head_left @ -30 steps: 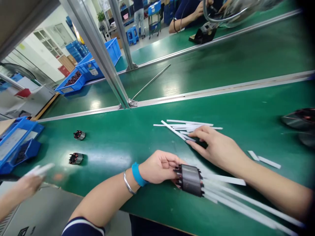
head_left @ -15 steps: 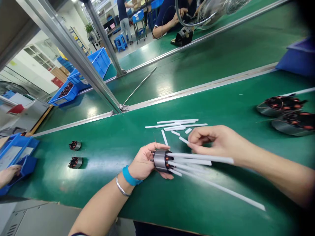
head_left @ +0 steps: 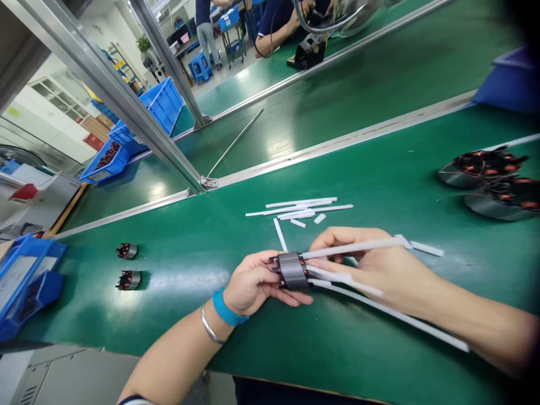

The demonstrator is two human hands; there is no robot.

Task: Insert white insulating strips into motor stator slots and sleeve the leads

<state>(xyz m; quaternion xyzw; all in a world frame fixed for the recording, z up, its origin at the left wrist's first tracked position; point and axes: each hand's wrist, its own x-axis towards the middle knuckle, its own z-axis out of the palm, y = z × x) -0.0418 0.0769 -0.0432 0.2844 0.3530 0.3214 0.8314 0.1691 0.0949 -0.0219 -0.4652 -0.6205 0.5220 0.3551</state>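
Note:
My left hand (head_left: 253, 284) is wrapped round a motor stator (head_left: 293, 271), a dark grey ring with copper windings. Long white strips (head_left: 405, 319) stick out of its right-hand end and fan toward the right. My right hand (head_left: 371, 264) is close against that end, its fingers pinched near the slots. What lies between those fingertips is mostly hidden; a short white strip was in them a moment ago. One long strip passes in front of the right hand. Behind the stator lies a loose pile of white strips (head_left: 304, 208), with a few short pieces (head_left: 319, 218) beside it.
Two small stators (head_left: 129, 279) stand on the green table at left. Two larger wound stators (head_left: 502, 205) are at right, near a blue bin (head_left: 510, 84). Blue trays (head_left: 31, 281) sit at the far left. A metal frame post (head_left: 122, 107) rises behind. A co-worker (head_left: 278, 28) sits across.
My right hand has lifted a short white strip off the table and moved to the stator's slotted end. My left hand has shifted slightly right with the stator. A co-worker's hand has left the left tray.

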